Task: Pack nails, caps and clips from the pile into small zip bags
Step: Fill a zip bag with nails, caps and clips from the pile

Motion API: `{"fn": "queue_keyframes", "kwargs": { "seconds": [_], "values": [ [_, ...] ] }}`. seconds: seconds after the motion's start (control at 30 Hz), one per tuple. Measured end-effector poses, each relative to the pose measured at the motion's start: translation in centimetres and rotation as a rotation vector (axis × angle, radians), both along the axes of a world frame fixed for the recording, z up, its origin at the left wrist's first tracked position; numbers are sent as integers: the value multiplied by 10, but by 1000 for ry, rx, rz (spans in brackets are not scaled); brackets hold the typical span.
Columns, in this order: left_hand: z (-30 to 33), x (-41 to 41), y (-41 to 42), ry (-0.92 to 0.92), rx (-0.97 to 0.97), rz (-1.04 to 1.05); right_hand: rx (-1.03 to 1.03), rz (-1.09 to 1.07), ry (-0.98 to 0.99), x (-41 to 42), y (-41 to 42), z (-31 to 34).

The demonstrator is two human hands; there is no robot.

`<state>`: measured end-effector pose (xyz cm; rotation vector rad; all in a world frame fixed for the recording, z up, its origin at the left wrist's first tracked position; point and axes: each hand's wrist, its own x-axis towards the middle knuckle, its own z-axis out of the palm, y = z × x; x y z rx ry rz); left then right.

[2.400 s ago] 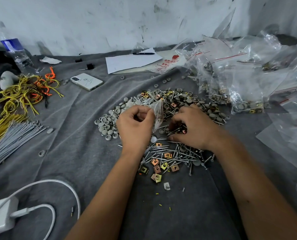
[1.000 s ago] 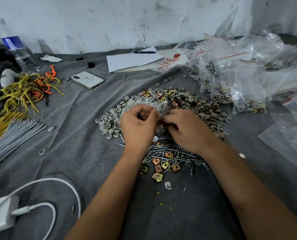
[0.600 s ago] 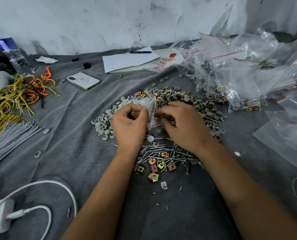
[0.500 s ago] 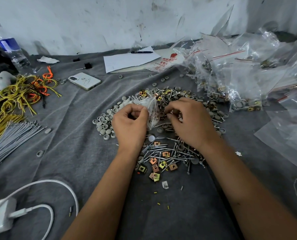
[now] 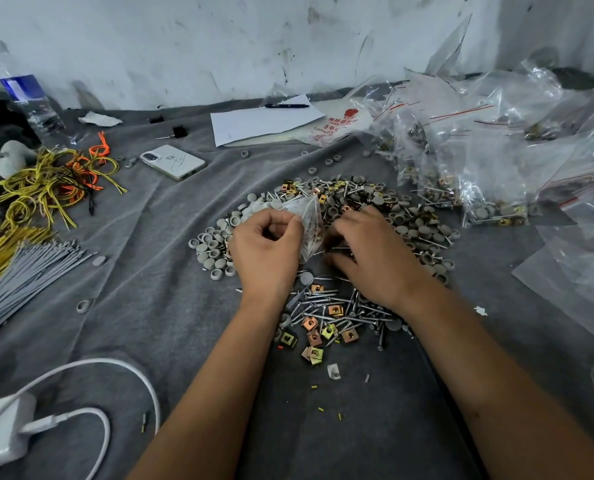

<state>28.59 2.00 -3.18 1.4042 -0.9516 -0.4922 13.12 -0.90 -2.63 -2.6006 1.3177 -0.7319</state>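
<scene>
Two hands: left hand (image 5: 266, 252) pinches crinkly clear zip bag (image 5: 310, 225) above metal pile (image 5: 340, 306).

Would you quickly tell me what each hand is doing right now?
Left hand: holding the small clear bag pinched at its top.
Right hand: down on the pile, fingers curled; contents cannot be told.

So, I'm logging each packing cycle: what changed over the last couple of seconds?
The right hand came up to the zip bag the left hand holds, then dropped back onto the pile. The left hand's grip, phone and filled bags stayed put.
</scene>
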Motion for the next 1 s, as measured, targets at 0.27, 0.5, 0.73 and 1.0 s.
{"fn": "queue_keyframes", "kwargs": {
  "seconds": [0.27,0.5,0.73,1.0],
  "values": [
    [0,-5,2,-54,15,-85,-69,51,-467,2,5,10],
    [0,-5,2,-12,17,-103,-88,62,-385,6,8,6],
    [2,-5,2,62,-10,-133,-105,106,-361,10,11,6],
    [3,2,-1,115,-34,-62,42,144,-142,7,9,5]
  ]
}}
